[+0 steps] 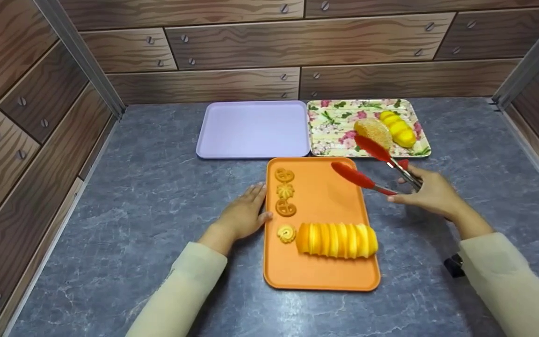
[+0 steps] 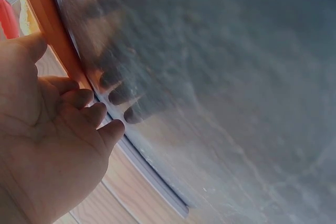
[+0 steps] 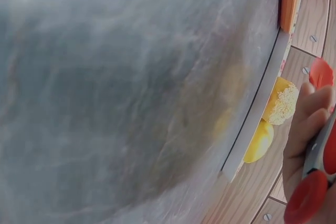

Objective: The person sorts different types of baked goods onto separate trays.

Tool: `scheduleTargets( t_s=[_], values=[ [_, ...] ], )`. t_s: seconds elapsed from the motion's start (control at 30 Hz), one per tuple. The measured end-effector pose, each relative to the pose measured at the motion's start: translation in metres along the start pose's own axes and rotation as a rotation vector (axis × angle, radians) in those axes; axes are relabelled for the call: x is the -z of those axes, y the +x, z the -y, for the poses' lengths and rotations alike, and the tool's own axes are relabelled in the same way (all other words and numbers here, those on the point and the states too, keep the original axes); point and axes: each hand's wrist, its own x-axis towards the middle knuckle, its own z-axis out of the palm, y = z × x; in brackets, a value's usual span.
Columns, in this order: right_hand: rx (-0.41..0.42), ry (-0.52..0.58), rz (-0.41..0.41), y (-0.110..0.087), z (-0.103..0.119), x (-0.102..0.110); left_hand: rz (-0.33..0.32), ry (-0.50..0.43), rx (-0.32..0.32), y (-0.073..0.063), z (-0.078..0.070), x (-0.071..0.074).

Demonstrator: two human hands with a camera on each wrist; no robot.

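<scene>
Head view: my right hand (image 1: 433,194) grips the parted tongs (image 1: 353,176); my left hand (image 1: 241,215), fingers loosely straight, touches the orange tray (image 1: 316,275); seemingly partway: bun (image 1: 375,130) and roll (image 1: 399,129) on the flowered tray (image 1: 328,140); loaf (image 1: 337,240) and biscuits (image 1: 285,191) on the orange.

My right hand (image 1: 431,194) is covering the rear of the red-tipped tongs (image 1: 372,147), whose upper tip is hiding part of the sesame bun (image 1: 375,130) by the floral tray's (image 1: 330,131) near edge. My right sleeve (image 1: 498,257) is overlapping a black object (image 1: 453,265) toward the bench's (image 1: 475,164) right edge, too hidden for naming. The left wrist view is cutting off the orange tray (image 2: 46,11); the right one, where the bench is looking blurred, is cropping the tongs.
</scene>
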Motion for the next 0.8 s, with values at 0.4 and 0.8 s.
scheduleTargets(
  t_s=[0.4,0.8],
  values=[
    [0.087,0.068,0.208,-0.009,-0.002,0.001,0.015,0.007,0.022,0.001,0.0,0.0],
    [0.125,0.17,0.372,-0.017,-0.004,-0.001,0.03,0.005,0.024,0.001,0.0,0.0]
  ],
)
